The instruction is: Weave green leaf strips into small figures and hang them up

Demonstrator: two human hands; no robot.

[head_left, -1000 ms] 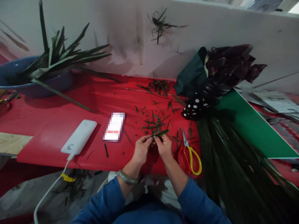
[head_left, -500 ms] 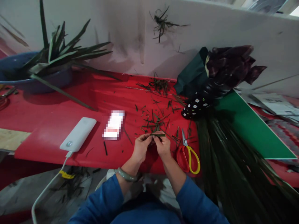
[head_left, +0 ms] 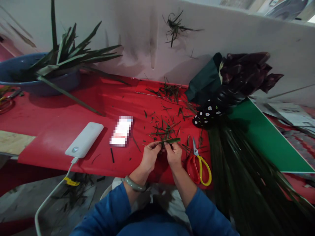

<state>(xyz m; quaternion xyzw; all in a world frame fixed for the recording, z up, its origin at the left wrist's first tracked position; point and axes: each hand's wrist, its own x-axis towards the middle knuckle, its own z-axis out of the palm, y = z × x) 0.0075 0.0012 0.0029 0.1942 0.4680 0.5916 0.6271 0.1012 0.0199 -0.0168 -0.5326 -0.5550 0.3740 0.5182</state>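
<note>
left hand [head_left: 150, 156], right hand [head_left: 174, 155], pinching leaf strip [head_left: 171, 141]

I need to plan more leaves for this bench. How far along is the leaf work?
Done: cut green scraps litter the red table, and the scissors lie set down. In hand: the left hand and right hand pinch one short leaf strip. Left: a big bundle of long leaves at the right looks uncut, with more leaves in the blue basin.

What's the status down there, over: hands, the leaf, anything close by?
Left hand and right hand both pinch a short green leaf strip above the red table. Scissors right beside the right hand. Leaf scraps just beyond.
</note>
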